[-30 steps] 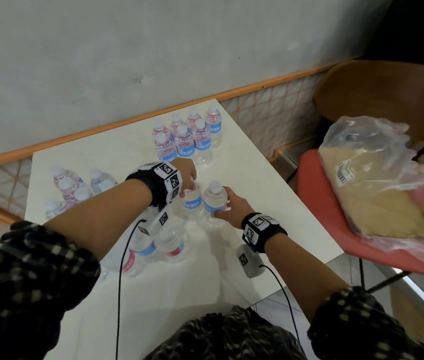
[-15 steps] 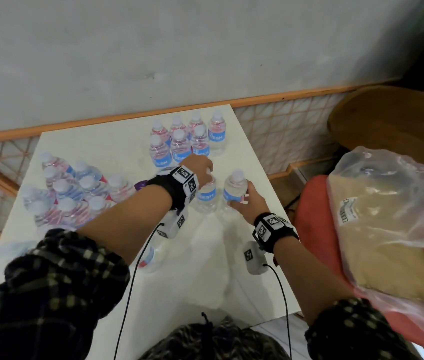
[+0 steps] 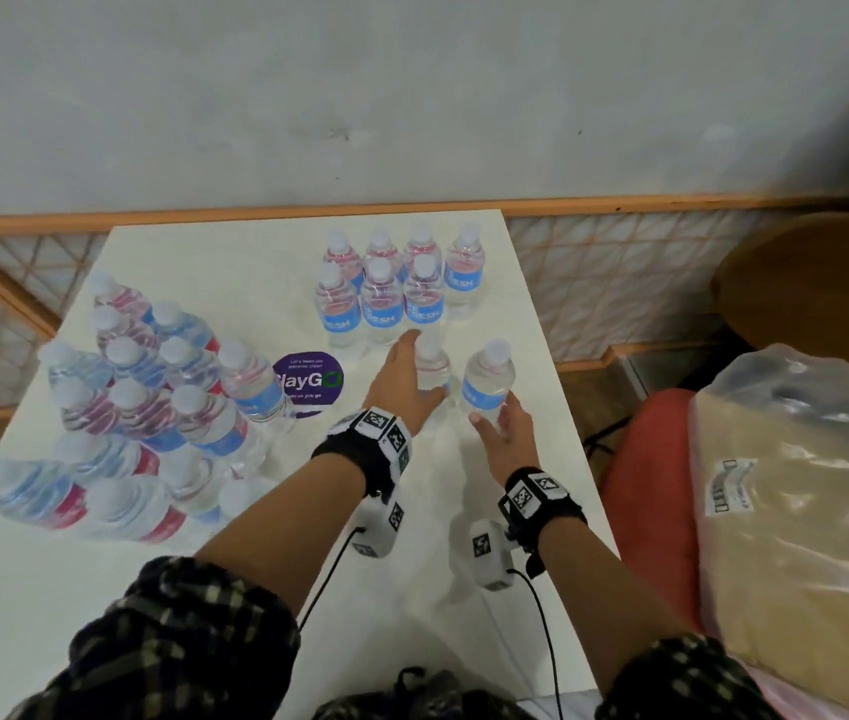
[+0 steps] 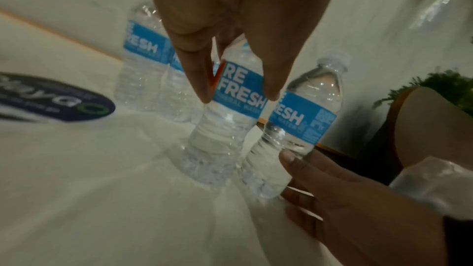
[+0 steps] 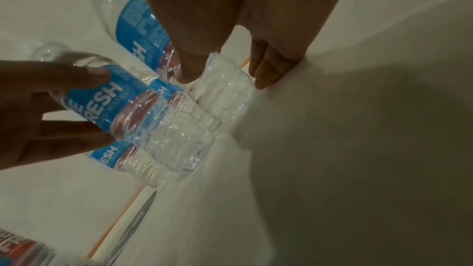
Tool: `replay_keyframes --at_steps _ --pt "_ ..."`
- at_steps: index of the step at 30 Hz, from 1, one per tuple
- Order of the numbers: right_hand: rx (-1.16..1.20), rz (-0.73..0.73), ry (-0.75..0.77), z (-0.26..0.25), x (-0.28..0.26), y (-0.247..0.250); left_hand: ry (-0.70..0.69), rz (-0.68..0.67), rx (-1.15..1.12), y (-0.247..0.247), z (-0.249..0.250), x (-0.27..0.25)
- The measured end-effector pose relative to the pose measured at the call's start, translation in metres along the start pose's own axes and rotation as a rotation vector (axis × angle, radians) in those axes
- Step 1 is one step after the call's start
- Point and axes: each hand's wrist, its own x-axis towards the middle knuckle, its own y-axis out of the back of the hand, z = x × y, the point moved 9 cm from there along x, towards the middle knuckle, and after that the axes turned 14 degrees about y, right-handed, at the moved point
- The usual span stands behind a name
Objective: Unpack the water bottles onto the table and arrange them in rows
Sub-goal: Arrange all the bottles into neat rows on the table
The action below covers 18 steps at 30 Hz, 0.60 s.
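Left hand (image 3: 401, 379) wraps one upright Refresh water bottle (image 3: 431, 367) around its label, thumb and fingers curled on either side, base on the white worktop (image 3: 235, 605) per the left wrist view. Right hand (image 3: 508, 433) pinches the lower body of a second Refresh bottle (image 3: 487, 379) between thumb and fingers; this bottle stands just beside the first, to its right, near the right edge of the worktop. Both sit centre frame, just below the arranged block of bottles (image 3: 396, 283), which already shows a back row of four and a front row of three. Step in hand, as I judge it: placing this pair to extend the arrangement. Next move likely calls for sliding them up snug, one filling the open slot at the right end of the front row, the other starting a new row, then letting go without tipping neighbours. Much remains: a loose cluster of unsorted bottles (image 3: 162, 387) fills the left of the frame, some leaning. A purple round sticker (image 3: 308, 384) lies between cluster and hands. A clear plastic bag (image 3: 796, 491) rests on a red seat at right.
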Motion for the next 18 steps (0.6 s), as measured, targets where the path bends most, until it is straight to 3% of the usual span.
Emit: replay_keyframes --at_steps 5,10,18 --pt "-0.095 -0.029 -0.087 0.012 0.016 -0.007 0.014 0.052 -0.132 -0.005 -0.018 0.014" --pt "0.042 0.035 -0.168 0.014 0.031 -0.007 0.018 0.145 -0.171 0.010 -0.031 0.023" --pt "-0.078 0.039 -0.073 0.010 0.075 -0.011 0.023 0.233 -0.195 0.036 -0.056 0.037"
